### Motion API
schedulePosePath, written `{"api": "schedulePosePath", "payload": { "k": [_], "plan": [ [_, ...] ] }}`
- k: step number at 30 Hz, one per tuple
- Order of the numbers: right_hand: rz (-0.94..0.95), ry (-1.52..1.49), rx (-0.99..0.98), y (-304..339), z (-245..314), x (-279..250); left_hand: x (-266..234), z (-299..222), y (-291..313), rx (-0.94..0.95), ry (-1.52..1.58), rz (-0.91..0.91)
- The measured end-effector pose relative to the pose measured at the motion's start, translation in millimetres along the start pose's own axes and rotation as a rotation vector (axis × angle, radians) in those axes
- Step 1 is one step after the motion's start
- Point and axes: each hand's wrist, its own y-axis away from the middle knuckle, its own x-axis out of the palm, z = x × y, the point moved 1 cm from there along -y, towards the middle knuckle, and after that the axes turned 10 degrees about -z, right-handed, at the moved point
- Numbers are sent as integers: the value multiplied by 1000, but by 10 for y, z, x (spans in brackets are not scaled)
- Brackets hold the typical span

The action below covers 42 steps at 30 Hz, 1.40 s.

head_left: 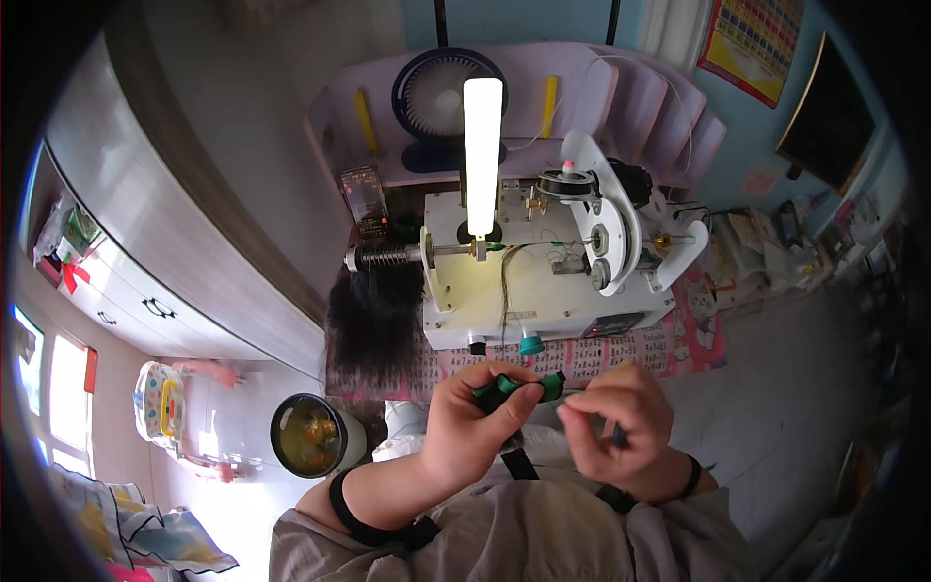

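Observation:
Close to my lap, my left hand [475, 417] pinches a small green and black strip-like piece [552, 385] between thumb and fingers. My right hand [626, 417] is just right of the strip's end, its fingers curled and pressed together. A dark bit shows by its palm, but what those fingers hold is too small to make out. Beyond both hands stands a white bench machine [562, 328] with a spindle, pulley wheels and a teal knob [531, 345]. Thin dark strands [505, 286] hang from its spindle, and a thick bundle of black hair-like fibre [373, 325] hangs at its left.
A bright lamp bar [482, 155] rises over the machine. Behind it are a blue fan [448, 97] and a lilac shelf [533, 58]. A printed pink mat [698, 330] lies under the machine. A round bin [353, 441] stands on the floor at left.

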Motion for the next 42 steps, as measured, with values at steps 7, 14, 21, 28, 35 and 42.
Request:
{"api": "schedulePosePath", "payload": {
  "k": [7,14,21,28,35,42],
  "plan": [
    [30,92,-14,-24,-70,154,-47,53,-46,187,-213,-13],
    [19,53,-21,-35,-129,185,-45,40,-80,339,-295,16],
    [0,148,-114,-28,-162,190,21,11,-102,496,-378,35],
    [-16,212,-130,-30,-147,170,46,38,-128,566,-362,34],
    [1,157,-94,-50,-139,145,69,9,-137,720,-518,17],
    [9,89,11,-23,-146,108,54,61,-160,816,-502,76]
  ]
}}
